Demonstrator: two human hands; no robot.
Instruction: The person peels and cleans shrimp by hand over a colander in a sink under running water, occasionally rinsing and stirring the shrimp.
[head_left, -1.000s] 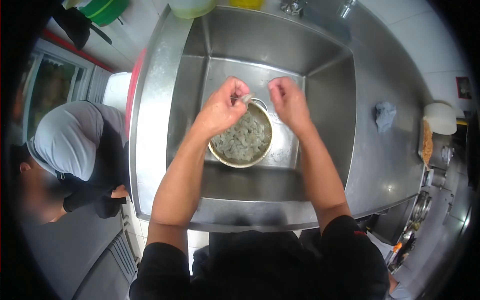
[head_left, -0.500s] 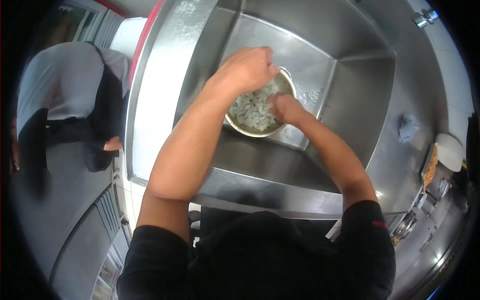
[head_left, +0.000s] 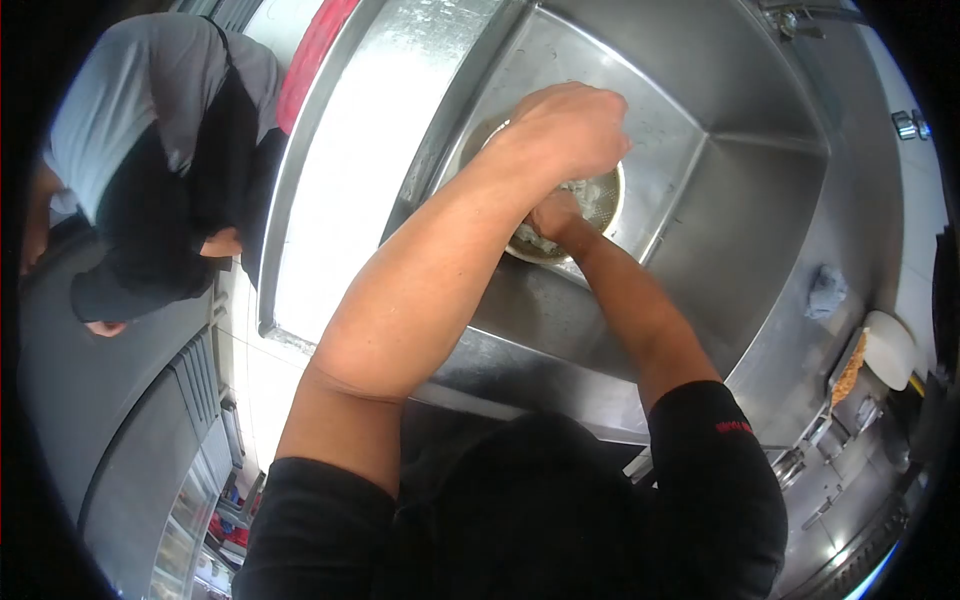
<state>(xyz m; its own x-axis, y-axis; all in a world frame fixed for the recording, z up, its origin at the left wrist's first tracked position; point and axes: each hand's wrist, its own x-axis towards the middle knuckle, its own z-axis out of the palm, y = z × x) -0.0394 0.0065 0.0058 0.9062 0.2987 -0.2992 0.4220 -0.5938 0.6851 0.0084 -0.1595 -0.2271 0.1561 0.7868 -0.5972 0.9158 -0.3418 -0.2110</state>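
Note:
A round metal colander (head_left: pixel 621 196) with a perforated wall rests in the steel sink (head_left: pixel 765 215). Inside it are pale, wet, whitish pieces (head_left: pixel 533 241) that look like peeled raw shrimp. My right hand (head_left: pixel 553 214) is down in the colander among the pieces, fingers curled and their tips hidden. Above the colander's far side, my left hand (head_left: pixel 580 128) is bent into a fist-like shape, knuckles up. Whatever its fingers may hold is hidden underneath. My left forearm covers part of the colander.
A blue-grey cloth (head_left: pixel 826 291) lies on the ledge to the right. Beyond it are a white container (head_left: pixel 887 350) and a tray of orange-brown food (head_left: pixel 849 372). A tap (head_left: pixel 795 20) is at the sink's far corner. Another person (head_left: pixel 190 150) bends at the left.
My left hand has shifted rightward over the colander. My right hand has moved left and deeper among the pieces. The camera view has shifted, and more of the colander's perforated wall shows at right.

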